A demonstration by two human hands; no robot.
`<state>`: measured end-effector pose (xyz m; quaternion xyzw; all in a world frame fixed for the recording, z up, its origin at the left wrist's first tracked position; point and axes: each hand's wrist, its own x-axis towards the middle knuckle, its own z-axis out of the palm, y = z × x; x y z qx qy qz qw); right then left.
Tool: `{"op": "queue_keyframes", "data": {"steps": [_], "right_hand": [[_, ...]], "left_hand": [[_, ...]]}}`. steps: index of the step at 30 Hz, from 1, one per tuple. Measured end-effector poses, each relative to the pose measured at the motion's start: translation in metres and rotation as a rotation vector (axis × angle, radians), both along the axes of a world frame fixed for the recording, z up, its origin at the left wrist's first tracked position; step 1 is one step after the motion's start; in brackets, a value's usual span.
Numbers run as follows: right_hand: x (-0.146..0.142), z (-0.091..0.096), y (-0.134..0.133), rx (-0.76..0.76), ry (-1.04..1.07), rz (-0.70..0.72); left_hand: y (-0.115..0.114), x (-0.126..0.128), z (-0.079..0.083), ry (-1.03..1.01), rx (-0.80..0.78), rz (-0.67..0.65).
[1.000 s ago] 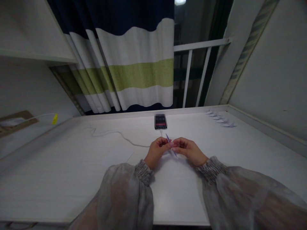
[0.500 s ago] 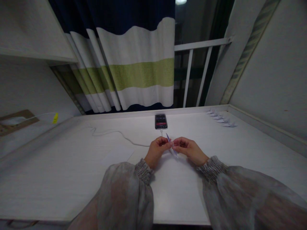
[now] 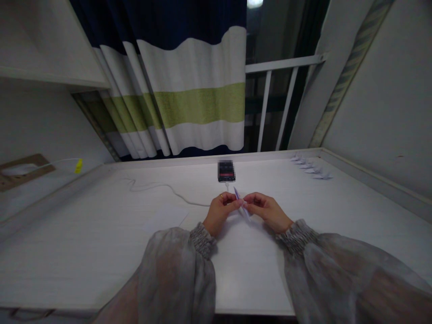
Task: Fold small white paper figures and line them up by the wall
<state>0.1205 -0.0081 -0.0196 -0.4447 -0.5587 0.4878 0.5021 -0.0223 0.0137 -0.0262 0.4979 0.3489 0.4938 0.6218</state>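
Note:
A small folded piece of paper (image 3: 247,215), pale with a violet tint, is held on edge just above the desk. My left hand (image 3: 221,212), with a ring on one finger, pinches it from the left. From the right, my right hand (image 3: 266,210) pinches the same paper near its middle, the fingertips of both hands almost meeting. The fingers partly cover the folds. Just beyond the hands lies a phone (image 3: 226,171) with a blurred screen, plugged into a white cable (image 3: 182,196).
Several folded paper figures (image 3: 312,170) stand in a row at the desk's far right. Flat white paper (image 3: 167,219) lies left of my hands on the white desk (image 3: 84,252). A striped curtain (image 3: 199,103) and a white railing (image 3: 286,63) rise behind; a shelf (image 3: 50,76) overhangs the left.
The paper between my fingers has turned slightly, so more of its face shows. Both hands stay in nearly the same place.

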Motion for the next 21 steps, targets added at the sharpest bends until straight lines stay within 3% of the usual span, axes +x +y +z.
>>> {"op": "queue_keyframes", "data": {"steps": [6, 11, 16, 21], "right_hand": [[0.001, -0.004, 0.000, 0.097, -0.118, -0.039], [-0.001, -0.003, -0.007, 0.264, -0.491, -0.132], [-0.001, 0.003, -0.011, 0.298, -0.704, -0.132], [0.000, 0.004, -0.009, 0.290, -0.772, -0.139]], "left_hand": [[0.001, -0.001, 0.000, 0.068, 0.047, 0.009], [-0.002, 0.001, 0.000, 0.214, 0.135, 0.062], [-0.006, 0.003, 0.001, 0.250, 0.180, 0.047], [-0.009, 0.006, 0.003, 0.257, 0.219, 0.024]]}}
